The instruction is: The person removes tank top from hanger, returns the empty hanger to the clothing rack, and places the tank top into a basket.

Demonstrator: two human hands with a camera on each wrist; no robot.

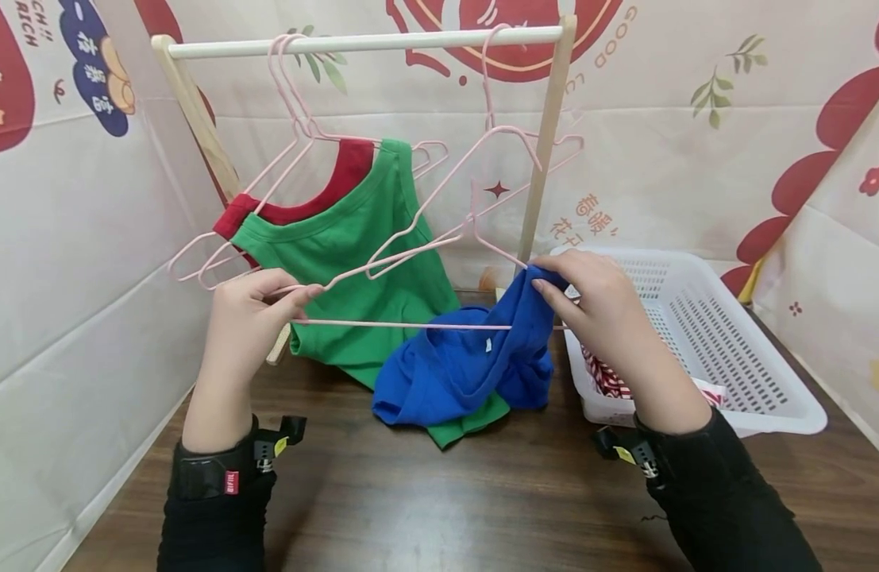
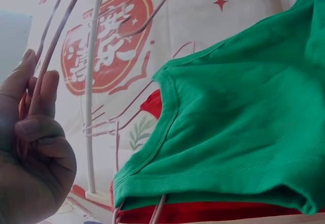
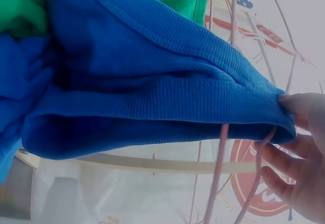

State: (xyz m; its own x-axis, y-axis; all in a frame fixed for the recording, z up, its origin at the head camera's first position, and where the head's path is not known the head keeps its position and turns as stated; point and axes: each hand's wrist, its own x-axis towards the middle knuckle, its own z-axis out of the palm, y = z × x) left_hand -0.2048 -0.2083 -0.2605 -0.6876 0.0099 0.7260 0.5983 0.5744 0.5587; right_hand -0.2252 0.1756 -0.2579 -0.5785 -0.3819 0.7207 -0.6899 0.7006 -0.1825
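Observation:
My left hand (image 1: 249,322) grips the left end of a pink hanger (image 1: 403,324), held sideways in front of me. A blue sleeveless top (image 1: 446,373) hangs bunched from the hanger's right end, which passes through one of its shoulder straps. That strap is pinched between the thumb and fingers of my right hand (image 1: 603,310). In the right wrist view the blue ribbed armhole (image 3: 167,99) gapes around the pink wire. Behind, a green sleeveless top (image 1: 353,254) hangs in front of a red one (image 1: 339,179); the blue top overlaps the green one's lower part.
A rack with a white rail (image 1: 368,44) and wooden legs stands at the back. Another pink hanger (image 1: 487,79) hangs near its right end. To the right sits a white perforated basket (image 1: 696,278) with red-and-white patterned cloth (image 1: 603,376). Printed fabric walls enclose the wooden table (image 1: 410,508).

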